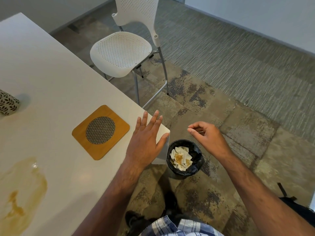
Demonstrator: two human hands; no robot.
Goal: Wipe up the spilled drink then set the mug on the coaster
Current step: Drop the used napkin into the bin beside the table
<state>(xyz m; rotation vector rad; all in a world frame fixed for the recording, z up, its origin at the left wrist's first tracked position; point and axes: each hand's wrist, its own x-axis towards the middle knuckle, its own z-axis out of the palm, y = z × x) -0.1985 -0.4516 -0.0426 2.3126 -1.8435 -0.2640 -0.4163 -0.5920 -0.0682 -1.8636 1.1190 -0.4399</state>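
Note:
A brown spill (20,188) spreads over the white table (56,68) at the lower left. The leaf-patterned mug (7,103) stands at the left edge, partly cut off. A wooden coaster (100,132) with a woven round centre lies near the table's corner. My left hand (146,140) rests flat on that corner, fingers straight, thumb over the edge. My right hand (204,135) hovers over the floor above a small black bin (185,157), its fingers loosely curled and holding nothing. Stained crumpled paper towels (181,158) lie inside the bin.
A white perforated stool-height chair (122,55) stands just beyond the table's far edge. Patterned carpet covers the floor to the right. A dark bag (300,210) sits at the lower right. My checked shirt and dark shoes show at the bottom.

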